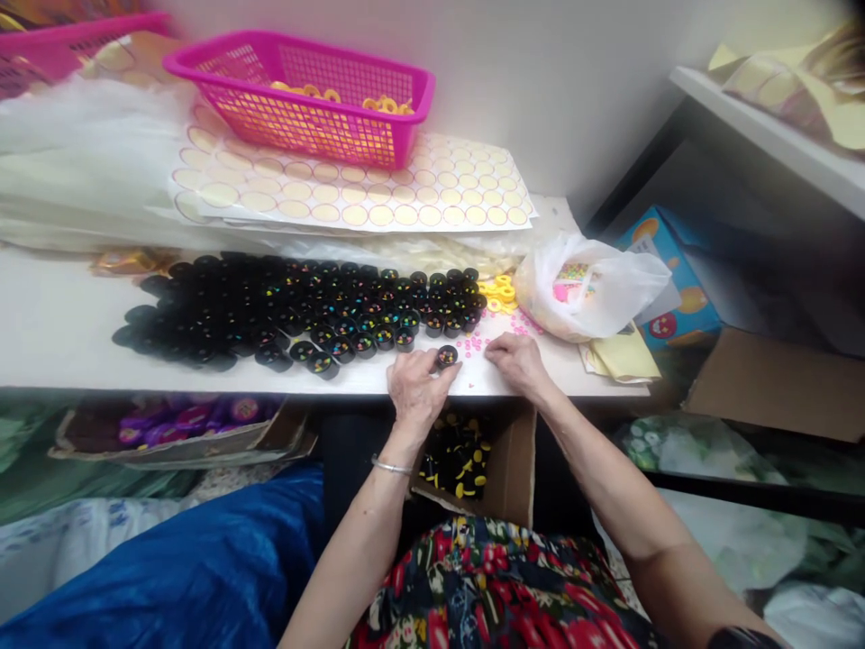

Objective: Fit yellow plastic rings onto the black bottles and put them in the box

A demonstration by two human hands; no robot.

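Note:
Between the thumb and fingers of my left hand [415, 388] is a small round black cup [447, 357] with colourful bits inside, near the front edge of the white table [351, 377]. My right hand [519, 363] rests just to the right, its fingers pinched together beside scattered small pink rings [475, 345]. Whatever is between those fingers is too small to make out. Left of my hands stand many similar black cups [341, 347] in packed rows, several showing colourful bits. Yellow ring-shaped pieces [498, 293] lie at the right end of the rows.
A white plastic bag [595, 293] of colourful bits stands at the right. Behind, a pink basket [304, 126] sits on sheets of round stickers [432, 214]. Below the table edge is a cardboard box [510, 464] with black and yellow pieces. A blue box [676, 279] stands far right.

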